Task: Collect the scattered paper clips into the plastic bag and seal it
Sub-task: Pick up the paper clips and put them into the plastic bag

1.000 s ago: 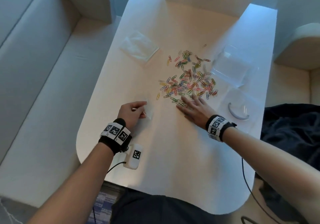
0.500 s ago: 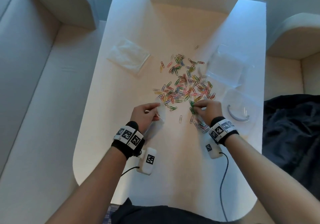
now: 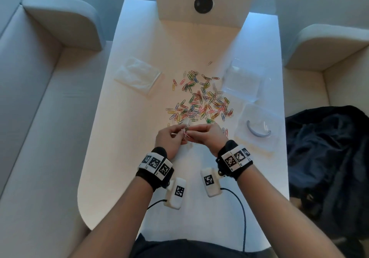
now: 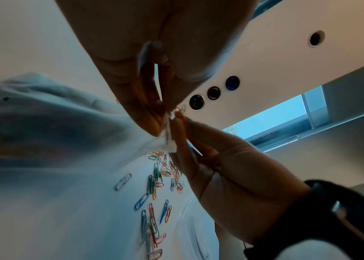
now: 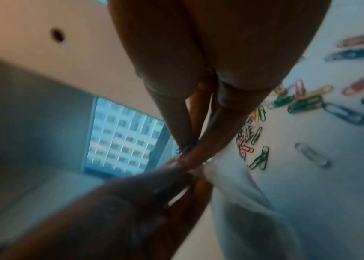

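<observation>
Both hands meet just above the white surface (image 3: 123, 157), near edge of the clip pile. Left hand (image 3: 171, 139) pinches the mouth of a small clear bag (image 4: 167, 139), thumb and fingers curled on its top edge; the bag hangs down from that grip, thin and crumpled, hard to make out from the head view. Right hand (image 3: 209, 137) has fingertips pressed together on a few clips (image 4: 180, 114), pink or red ones, held right at the bag mouth and touching the left fingers. Whether any clips are already inside the bag I cannot tell. The loose paper clips (image 3: 201, 99), many colours, lie scattered on the surface just beyond the hands, with a couple of strays (image 3: 225, 131) beside the right hand. A flat clear packet (image 3: 137, 76) lies to the far left of the pile, apart from it. A clear plastic tray (image 3: 242, 81) sits to the right of the pile, and nearer, a second clear packet (image 3: 257, 129) with a grey curved piece inside. Both wrists wear black bands with square markers and white camera units on cables. Dark cloth (image 3: 327, 167) lies on the seat to the right of the surface.
</observation>
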A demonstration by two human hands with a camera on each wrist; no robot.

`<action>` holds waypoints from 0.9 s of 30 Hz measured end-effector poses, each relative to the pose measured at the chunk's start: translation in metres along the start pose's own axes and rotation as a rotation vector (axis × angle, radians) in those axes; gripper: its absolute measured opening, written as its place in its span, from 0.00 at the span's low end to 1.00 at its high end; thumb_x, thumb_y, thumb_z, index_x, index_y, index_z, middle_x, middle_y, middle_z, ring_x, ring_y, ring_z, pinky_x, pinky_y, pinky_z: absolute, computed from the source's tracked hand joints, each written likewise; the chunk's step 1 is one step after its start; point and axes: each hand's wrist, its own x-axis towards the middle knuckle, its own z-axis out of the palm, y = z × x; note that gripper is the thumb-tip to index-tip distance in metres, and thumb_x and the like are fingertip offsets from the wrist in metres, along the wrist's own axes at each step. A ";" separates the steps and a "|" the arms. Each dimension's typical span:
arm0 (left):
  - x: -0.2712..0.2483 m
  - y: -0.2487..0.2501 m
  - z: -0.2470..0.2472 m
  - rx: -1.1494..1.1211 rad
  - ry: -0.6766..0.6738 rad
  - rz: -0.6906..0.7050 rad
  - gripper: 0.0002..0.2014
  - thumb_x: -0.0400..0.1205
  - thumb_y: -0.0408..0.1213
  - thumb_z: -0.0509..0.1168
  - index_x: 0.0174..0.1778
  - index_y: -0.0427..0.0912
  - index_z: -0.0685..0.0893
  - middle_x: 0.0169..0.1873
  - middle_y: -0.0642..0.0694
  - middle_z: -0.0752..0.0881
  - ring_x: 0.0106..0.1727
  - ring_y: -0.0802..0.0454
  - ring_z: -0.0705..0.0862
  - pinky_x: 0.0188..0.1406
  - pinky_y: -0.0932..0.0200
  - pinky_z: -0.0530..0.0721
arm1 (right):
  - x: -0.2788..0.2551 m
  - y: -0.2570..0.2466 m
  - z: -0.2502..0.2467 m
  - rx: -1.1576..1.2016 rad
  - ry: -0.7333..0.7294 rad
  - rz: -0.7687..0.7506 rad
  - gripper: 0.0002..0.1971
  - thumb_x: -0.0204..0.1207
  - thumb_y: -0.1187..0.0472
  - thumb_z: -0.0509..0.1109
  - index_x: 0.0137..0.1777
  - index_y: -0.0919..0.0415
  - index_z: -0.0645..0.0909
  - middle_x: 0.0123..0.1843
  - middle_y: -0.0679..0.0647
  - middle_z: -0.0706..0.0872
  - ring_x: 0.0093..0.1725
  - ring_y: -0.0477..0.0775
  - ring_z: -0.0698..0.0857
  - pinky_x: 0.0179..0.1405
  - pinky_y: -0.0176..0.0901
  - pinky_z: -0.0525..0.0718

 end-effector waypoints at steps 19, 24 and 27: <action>-0.034 -0.003 -0.014 -0.004 0.105 0.039 0.13 0.83 0.29 0.65 0.50 0.52 0.90 0.45 0.41 0.91 0.37 0.52 0.90 0.53 0.51 0.90 | -0.026 -0.006 -0.014 -0.911 0.263 -0.318 0.12 0.77 0.67 0.68 0.55 0.56 0.89 0.51 0.52 0.91 0.46 0.46 0.87 0.56 0.42 0.87; -0.030 -0.006 -0.047 -0.088 0.181 0.025 0.13 0.83 0.27 0.65 0.55 0.47 0.90 0.39 0.43 0.89 0.32 0.58 0.88 0.49 0.57 0.90 | -0.028 0.051 -0.080 -1.022 0.411 0.182 0.47 0.60 0.50 0.85 0.77 0.55 0.66 0.67 0.59 0.72 0.54 0.62 0.86 0.55 0.58 0.88; -0.029 -0.010 -0.058 -0.143 0.203 0.017 0.12 0.83 0.27 0.65 0.54 0.47 0.90 0.41 0.42 0.89 0.34 0.58 0.88 0.49 0.57 0.89 | -0.025 0.078 -0.082 -1.064 0.504 0.139 0.53 0.53 0.47 0.88 0.75 0.59 0.63 0.67 0.62 0.65 0.58 0.64 0.83 0.63 0.52 0.84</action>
